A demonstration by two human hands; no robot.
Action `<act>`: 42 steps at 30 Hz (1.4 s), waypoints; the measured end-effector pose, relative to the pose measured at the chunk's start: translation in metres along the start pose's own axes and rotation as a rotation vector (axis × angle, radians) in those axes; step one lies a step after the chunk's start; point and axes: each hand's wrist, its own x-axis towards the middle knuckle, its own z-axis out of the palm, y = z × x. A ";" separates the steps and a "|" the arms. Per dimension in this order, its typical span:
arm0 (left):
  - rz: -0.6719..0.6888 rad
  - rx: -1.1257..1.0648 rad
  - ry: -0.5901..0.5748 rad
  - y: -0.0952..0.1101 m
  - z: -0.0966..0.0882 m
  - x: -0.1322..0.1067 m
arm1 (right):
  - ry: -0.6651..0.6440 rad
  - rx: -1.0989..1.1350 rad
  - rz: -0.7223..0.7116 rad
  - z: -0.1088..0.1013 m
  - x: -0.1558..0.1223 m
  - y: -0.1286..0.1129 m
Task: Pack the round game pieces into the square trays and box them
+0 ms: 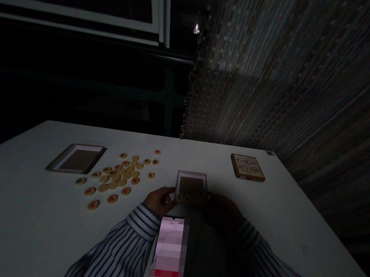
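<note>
A small open box [193, 185] sits in front of me at the middle of the white table, with a row of several round Chinese chess pieces [187, 199] along its near side. My left hand [160, 200] grips the box's left wall, thumb and fingers closed at the near corner. At the right wall, my right hand [225, 210] lies in deep shadow; it seems to hold the near right corner, its fingers barely showing. Left of the box, many loose chess pieces [116, 178] are spread out, some with red or dark characters upward, others blank.
A shallow box lid or tray [79, 159] lies at the far left of the white table [17, 208]. At the back right is a flat printed box [248, 167]. A lit phone [168, 249] lies between my forearms. Behind the table hangs a string curtain [247, 74].
</note>
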 end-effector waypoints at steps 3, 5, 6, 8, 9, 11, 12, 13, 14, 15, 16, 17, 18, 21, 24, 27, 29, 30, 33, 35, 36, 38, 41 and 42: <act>-0.011 -0.018 0.013 -0.002 0.001 0.001 | 0.011 0.007 0.027 -0.001 0.001 -0.002; -0.023 -0.032 0.021 -0.003 0.002 0.001 | 0.005 0.002 0.030 -0.003 0.003 -0.005; -0.027 -0.035 0.025 -0.003 0.002 0.001 | -0.002 -0.002 0.023 -0.004 0.004 -0.007; -0.026 -0.031 0.030 -0.004 0.002 0.002 | -0.019 -0.015 0.017 -0.005 0.006 -0.009; -0.023 -0.027 0.029 -0.004 0.003 0.002 | -0.029 -0.022 0.029 -0.006 0.007 -0.009; -0.014 -0.021 0.025 -0.003 0.003 0.002 | -0.036 -0.029 0.064 -0.006 0.007 -0.010; -0.008 -0.019 0.026 -0.003 0.002 0.002 | -0.032 -0.026 0.079 -0.006 0.007 -0.010; -0.002 -0.015 0.031 -0.002 0.002 0.002 | -0.023 -0.018 0.091 -0.006 0.006 -0.009; 0.001 -0.015 0.041 -0.001 0.002 0.001 | -0.002 -0.002 0.099 -0.006 0.005 -0.009; 0.003 -0.017 0.054 0.001 0.001 0.000 | 0.024 0.017 0.098 -0.006 0.004 -0.008; 0.002 -0.023 0.068 0.002 0.000 -0.001 | 0.055 0.041 0.091 -0.006 0.003 -0.006; 0.001 -0.032 0.081 0.004 -0.002 -0.002 | 0.104 0.064 0.078 -0.007 0.002 -0.005; 0.001 -0.041 0.093 0.005 -0.004 -0.004 | 0.146 0.082 0.057 -0.008 0.001 -0.003; 0.016 -0.036 0.122 0.008 -0.011 -0.011 | 0.186 0.070 -0.036 -0.014 0.002 -0.001; 0.041 0.015 0.131 0.011 -0.022 -0.021 | 0.157 0.009 -0.109 -0.021 0.007 -0.004; 0.062 0.066 0.115 0.012 -0.036 -0.031 | 0.113 -0.075 -0.196 -0.026 0.016 -0.013; 0.066 0.099 0.126 0.009 -0.047 -0.038 | 0.063 -0.140 -0.243 -0.029 0.024 -0.022; 0.066 0.114 0.135 0.007 -0.053 -0.042 | 0.027 -0.178 -0.259 -0.030 0.029 -0.028; 0.060 0.154 0.182 -0.005 -0.071 -0.052 | -0.080 -0.300 -0.283 -0.033 0.044 -0.049; 0.044 0.176 0.253 -0.015 -0.083 -0.058 | -0.115 -0.360 -0.305 -0.031 0.053 -0.063; 0.032 0.183 0.283 -0.021 -0.089 -0.062 | -0.114 -0.387 -0.312 -0.028 0.058 -0.069; -0.006 0.190 0.368 -0.032 -0.099 -0.068 | -0.126 -0.402 -0.376 -0.022 0.066 -0.080; -0.093 0.199 0.499 -0.046 -0.116 -0.076 | -0.135 -0.364 -0.468 -0.012 0.076 -0.095; -0.131 0.207 0.534 -0.050 -0.121 -0.079 | -0.137 -0.347 -0.498 -0.010 0.079 -0.100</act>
